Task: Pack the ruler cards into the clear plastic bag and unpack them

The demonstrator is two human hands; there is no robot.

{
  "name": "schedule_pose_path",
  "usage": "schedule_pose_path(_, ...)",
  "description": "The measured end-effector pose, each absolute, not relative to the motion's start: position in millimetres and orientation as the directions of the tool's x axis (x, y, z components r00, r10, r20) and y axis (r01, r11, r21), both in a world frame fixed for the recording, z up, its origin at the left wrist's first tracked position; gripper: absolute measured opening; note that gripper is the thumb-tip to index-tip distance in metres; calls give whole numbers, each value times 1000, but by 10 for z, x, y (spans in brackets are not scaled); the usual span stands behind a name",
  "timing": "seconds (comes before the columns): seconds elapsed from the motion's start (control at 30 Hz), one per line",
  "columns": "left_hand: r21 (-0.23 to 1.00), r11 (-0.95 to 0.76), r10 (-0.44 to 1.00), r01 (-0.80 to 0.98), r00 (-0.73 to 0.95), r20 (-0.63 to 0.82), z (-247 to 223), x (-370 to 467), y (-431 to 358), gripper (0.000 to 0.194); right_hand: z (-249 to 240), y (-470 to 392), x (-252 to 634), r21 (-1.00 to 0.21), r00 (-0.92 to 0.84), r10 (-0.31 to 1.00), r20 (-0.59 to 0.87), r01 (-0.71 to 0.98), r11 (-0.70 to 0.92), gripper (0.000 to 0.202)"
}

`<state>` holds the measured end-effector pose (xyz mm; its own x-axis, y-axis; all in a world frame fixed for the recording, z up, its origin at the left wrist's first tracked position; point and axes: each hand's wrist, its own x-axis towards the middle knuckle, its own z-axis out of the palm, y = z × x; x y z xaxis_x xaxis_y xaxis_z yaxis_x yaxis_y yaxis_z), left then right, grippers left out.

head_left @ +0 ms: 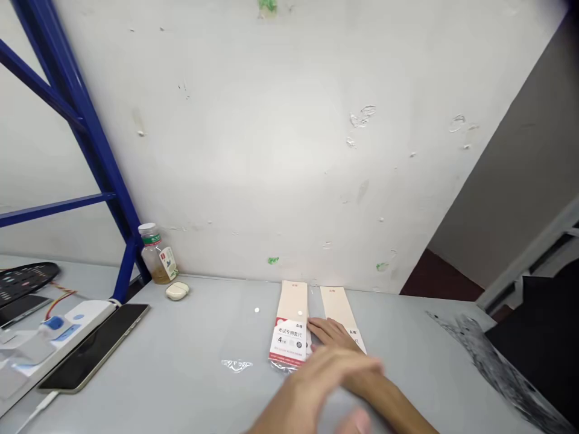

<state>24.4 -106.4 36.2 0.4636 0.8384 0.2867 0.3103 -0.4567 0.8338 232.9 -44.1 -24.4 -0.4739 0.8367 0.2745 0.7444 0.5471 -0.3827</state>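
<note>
A tall beige card packet [290,310] with a white and red label lies on the grey table; its print names a ruler set. A similar card packet [337,304] is to its right, partly covered by my right hand [332,333]. That hand lies flat with fingers stretched out, between the two packets. Nearer the camera, my left hand [312,383] is blurred and crosses in front of my right wrist. Its fingers are stretched out and its thumb is apart, with nothing visible between them. A clear plastic sleeve [237,337] lies left of the packets.
A phone [97,346] rests on a white power strip [85,313] at the left. Near the wall stand a white-capped jar [157,256] and a small cream case [177,291]. A blue metal frame [97,144] rises behind; dark fabric [538,343] is at right.
</note>
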Motion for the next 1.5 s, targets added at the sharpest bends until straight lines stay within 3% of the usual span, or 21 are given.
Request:
schedule_pose_path(0.07, 793, -446, 864, 415, 432, 260, 440, 219, -699, 38, -240, -439, 2321, -391, -475, 833, 286, 736, 553, 40)
schedule_pose_path(0.13, 726, -367, 927, 582, 291, 235, 384, 125, -387, 33, -235, -436, 2318, -398, -485, 829, 280, 727, 559, 41)
schedule_pose_path(0.23, 683, -294, 956, 669, 208, 208, 144, -60, -110, 30, -221, -428, 2320, -405, -482, 834, 267, 729, 552, 41)
schedule_pose_path(0.43, 702, -345, 932, 623, 317, 177, -59, -170, -20, 20, -158, -437, 2320, -431, -483, 835, 265, 715, 550, 40)
schedule_pose_path(0.57, 791, -325, 928, 518, 335, 162, -26, -154, 17, 16, -132, -455, 2300, -517, -447, 855, 264, 683, 517, 39)
schedule_pose_path(0.7, 912, -215, 949, 348, 293, 112, -5, -144, 37, 20, -108, -446, 2251, -690, -290, 919, 268, 608, 393, 30)
schedule_pose_path(0.9, 994, 58, 900, 95, 427, -94, -12, -104, -17, 39, -98, -382, 2239, -903, -105, 981, 165, 385, 193, 30)
schedule_pose_path(1.13, 991, 31, 903, 130, 422, -84, 83, -80, -101, 50, -116, -360, 2277, -975, -115, 993, 23, 216, 48, 27)
schedule_pose_path(1.5, 981, 24, 901, 194, 420, -105, 199, -204, -59, 54, -60, -327, 2404, -983, -131, 991, -20, 182, 4, 29)
